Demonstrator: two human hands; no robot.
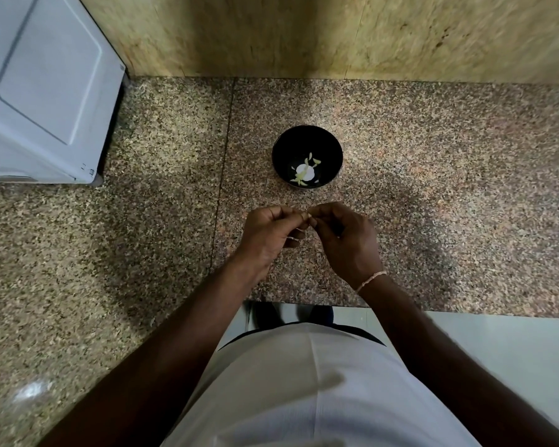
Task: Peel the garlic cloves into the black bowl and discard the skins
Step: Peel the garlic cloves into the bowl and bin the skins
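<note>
Black bowl (307,156) set on speckled granite counter (162,221); a few peeled garlic cloves (313,161) seen inside. Just nearer than the bowl, left hand (268,237) and right hand (346,240) are held together, fingertips pinched on one small garlic clove (309,216). Thin skin shreds (296,237) noted at left fingers. White appliance (42,88) far left of bowl.

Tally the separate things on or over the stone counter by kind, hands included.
Hands: 2, left hand and right hand, pinching a small garlic clove between them
Garlic clove in hand: 1
Black bowl: 1, holding pale garlic pieces too small to count
White appliance: 1
Total: 5
</note>
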